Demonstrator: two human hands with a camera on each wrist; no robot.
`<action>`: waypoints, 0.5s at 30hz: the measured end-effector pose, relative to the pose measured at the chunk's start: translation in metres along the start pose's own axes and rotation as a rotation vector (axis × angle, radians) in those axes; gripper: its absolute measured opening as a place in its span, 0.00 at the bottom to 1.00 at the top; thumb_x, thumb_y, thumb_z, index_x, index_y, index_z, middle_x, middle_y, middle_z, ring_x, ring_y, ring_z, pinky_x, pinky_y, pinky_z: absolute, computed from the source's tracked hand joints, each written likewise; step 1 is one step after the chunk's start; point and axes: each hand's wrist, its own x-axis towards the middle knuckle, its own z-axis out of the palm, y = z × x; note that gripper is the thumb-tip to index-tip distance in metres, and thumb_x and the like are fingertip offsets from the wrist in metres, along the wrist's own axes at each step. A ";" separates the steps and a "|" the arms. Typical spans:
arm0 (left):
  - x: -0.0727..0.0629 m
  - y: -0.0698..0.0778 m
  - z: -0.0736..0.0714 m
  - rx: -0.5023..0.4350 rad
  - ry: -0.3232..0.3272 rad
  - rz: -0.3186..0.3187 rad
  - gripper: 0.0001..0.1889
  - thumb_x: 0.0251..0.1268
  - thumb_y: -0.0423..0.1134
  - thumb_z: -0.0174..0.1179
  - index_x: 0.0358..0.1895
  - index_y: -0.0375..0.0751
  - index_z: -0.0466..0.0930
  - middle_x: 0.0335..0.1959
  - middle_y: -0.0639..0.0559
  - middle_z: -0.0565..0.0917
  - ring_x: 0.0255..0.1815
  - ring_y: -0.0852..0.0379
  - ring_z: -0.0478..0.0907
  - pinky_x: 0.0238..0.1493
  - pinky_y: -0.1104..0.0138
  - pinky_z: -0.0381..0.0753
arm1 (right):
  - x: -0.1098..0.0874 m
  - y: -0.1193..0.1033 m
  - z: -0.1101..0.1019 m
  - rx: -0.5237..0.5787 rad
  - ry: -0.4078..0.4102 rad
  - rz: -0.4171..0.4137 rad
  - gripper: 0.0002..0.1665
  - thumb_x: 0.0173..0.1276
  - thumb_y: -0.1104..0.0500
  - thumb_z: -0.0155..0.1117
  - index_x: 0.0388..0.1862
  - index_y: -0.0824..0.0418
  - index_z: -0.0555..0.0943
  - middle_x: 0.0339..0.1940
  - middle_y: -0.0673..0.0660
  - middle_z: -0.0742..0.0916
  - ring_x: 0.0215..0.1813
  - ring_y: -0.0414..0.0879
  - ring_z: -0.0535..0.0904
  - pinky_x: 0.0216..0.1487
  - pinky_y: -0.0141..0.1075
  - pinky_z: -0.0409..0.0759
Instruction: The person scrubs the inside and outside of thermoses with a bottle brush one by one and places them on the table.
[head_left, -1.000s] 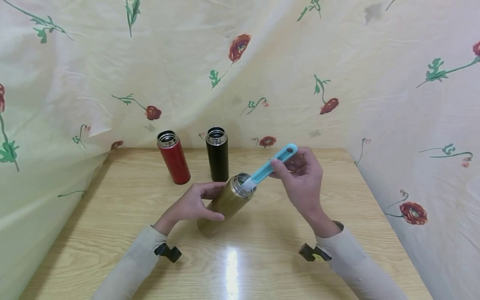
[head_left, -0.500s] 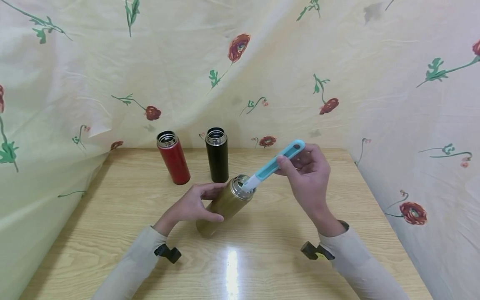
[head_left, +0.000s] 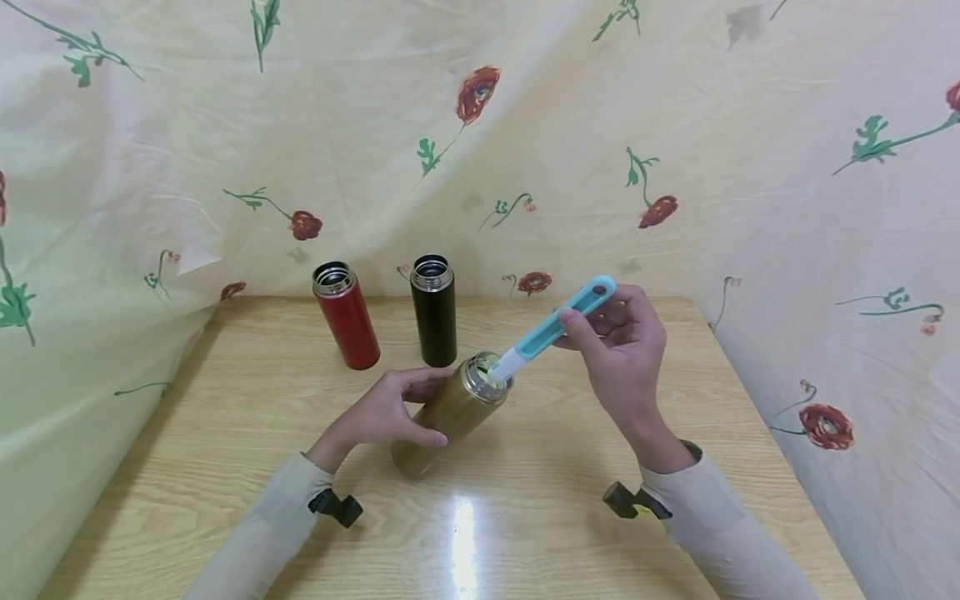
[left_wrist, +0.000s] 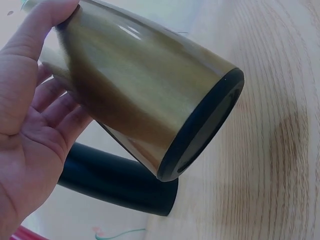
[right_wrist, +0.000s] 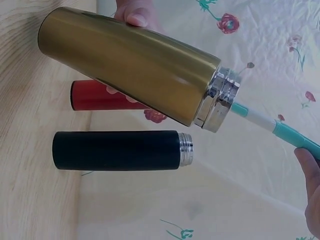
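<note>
My left hand grips a gold thermos flask round its body. The flask is lidless and tilted, its steel mouth up and to the right. Its dark base shows in the left wrist view and looks raised off the table. Between thumb and fingers, my right hand pinches the light blue handle of a bottle brush. The brush's white neck slopes down into the flask's mouth. Something pale yellow-green shows just inside the rim; most of the brush head is hidden in the flask.
Behind the hands, a red thermos flask and a black thermos flask stand upright without lids on the wooden table. A flower-printed cloth hangs round the back and sides.
My right hand has moved up and to the right, drawing the brush partly out of the gold flask, so more white neck shows. The left hand and flask hold almost the same place.
</note>
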 end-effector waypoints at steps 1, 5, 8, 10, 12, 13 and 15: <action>0.000 0.000 0.000 -0.001 -0.002 0.000 0.45 0.50 0.41 0.80 0.74 0.39 0.70 0.66 0.46 0.80 0.62 0.49 0.81 0.61 0.57 0.82 | 0.000 0.000 0.000 0.003 -0.002 0.002 0.15 0.66 0.73 0.67 0.49 0.77 0.75 0.34 0.58 0.89 0.33 0.45 0.89 0.32 0.40 0.88; 0.000 0.000 0.000 -0.007 -0.010 -0.003 0.45 0.50 0.41 0.80 0.74 0.39 0.69 0.67 0.46 0.80 0.63 0.49 0.81 0.62 0.56 0.82 | -0.002 0.002 0.000 0.010 -0.019 0.014 0.15 0.68 0.69 0.69 0.48 0.74 0.76 0.34 0.58 0.89 0.33 0.45 0.89 0.32 0.40 0.88; 0.000 0.000 0.001 -0.013 -0.014 -0.002 0.45 0.50 0.40 0.80 0.74 0.38 0.69 0.66 0.46 0.80 0.62 0.49 0.81 0.61 0.58 0.82 | -0.004 0.004 0.000 0.010 -0.035 0.027 0.15 0.68 0.68 0.70 0.48 0.74 0.76 0.34 0.59 0.89 0.33 0.45 0.89 0.32 0.40 0.88; 0.000 0.000 0.002 -0.013 -0.015 0.005 0.45 0.50 0.40 0.80 0.73 0.37 0.69 0.65 0.45 0.80 0.61 0.49 0.82 0.60 0.59 0.83 | -0.005 0.005 0.000 0.007 -0.045 0.034 0.16 0.68 0.68 0.69 0.48 0.75 0.75 0.34 0.58 0.89 0.34 0.45 0.89 0.33 0.40 0.88; 0.001 0.000 0.002 -0.016 -0.016 0.010 0.45 0.50 0.39 0.80 0.73 0.37 0.69 0.65 0.45 0.81 0.61 0.49 0.82 0.61 0.60 0.82 | -0.006 0.006 0.000 0.001 -0.053 0.037 0.16 0.68 0.67 0.70 0.48 0.76 0.75 0.35 0.58 0.89 0.34 0.45 0.89 0.33 0.40 0.89; 0.001 0.000 0.002 -0.017 -0.017 0.013 0.45 0.50 0.39 0.80 0.73 0.36 0.69 0.65 0.45 0.81 0.61 0.49 0.82 0.61 0.60 0.82 | -0.006 0.007 0.000 -0.001 -0.057 0.038 0.16 0.68 0.67 0.70 0.48 0.76 0.75 0.35 0.57 0.89 0.34 0.45 0.89 0.33 0.40 0.89; 0.001 0.001 0.002 -0.020 -0.018 0.015 0.44 0.50 0.39 0.79 0.73 0.36 0.69 0.65 0.45 0.81 0.62 0.49 0.82 0.61 0.60 0.82 | -0.006 0.007 0.000 -0.003 -0.065 0.039 0.17 0.68 0.67 0.70 0.48 0.76 0.74 0.35 0.57 0.89 0.34 0.45 0.89 0.33 0.40 0.89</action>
